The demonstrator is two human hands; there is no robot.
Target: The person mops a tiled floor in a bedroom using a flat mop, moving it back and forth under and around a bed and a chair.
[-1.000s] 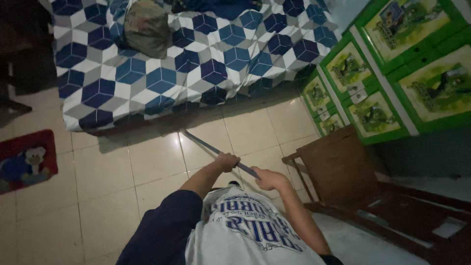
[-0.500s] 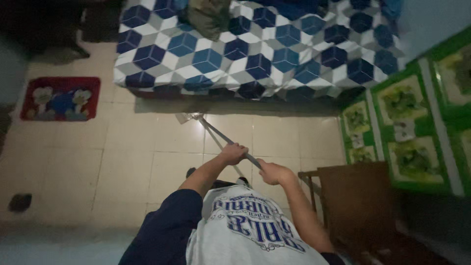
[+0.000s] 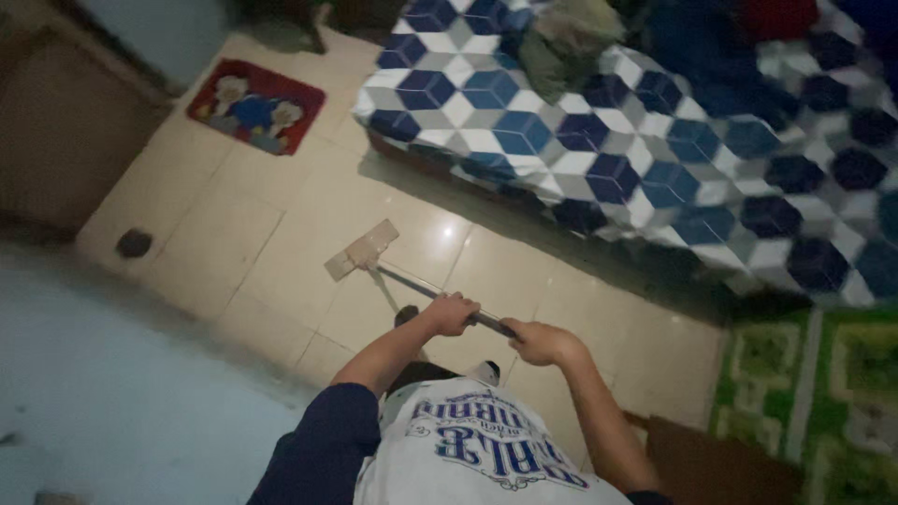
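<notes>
Both my hands grip the thin grey handle (image 3: 412, 284) of a flat mop. My left hand (image 3: 453, 312) holds it lower down, my right hand (image 3: 541, 341) holds the upper end close to my body. The pale rectangular mop head (image 3: 361, 250) lies flat on the cream tiled floor (image 3: 281, 234), out in the open, a short way from the bed's edge. My white printed shirt and dark sleeve fill the bottom of the view.
A bed with a blue, white and grey cube-pattern cover (image 3: 599, 140) runs across the top right. A red cartoon mat (image 3: 254, 105) lies at the top left. A small dark object (image 3: 134, 243) sits on the floor at left. Green cabinet fronts (image 3: 814, 374) and a brown chair (image 3: 720, 463) stand at the bottom right.
The mop head has come out from under the bed's edge onto the open tiles. My view has swung left, so the bed and green cabinets moved to the right.
</notes>
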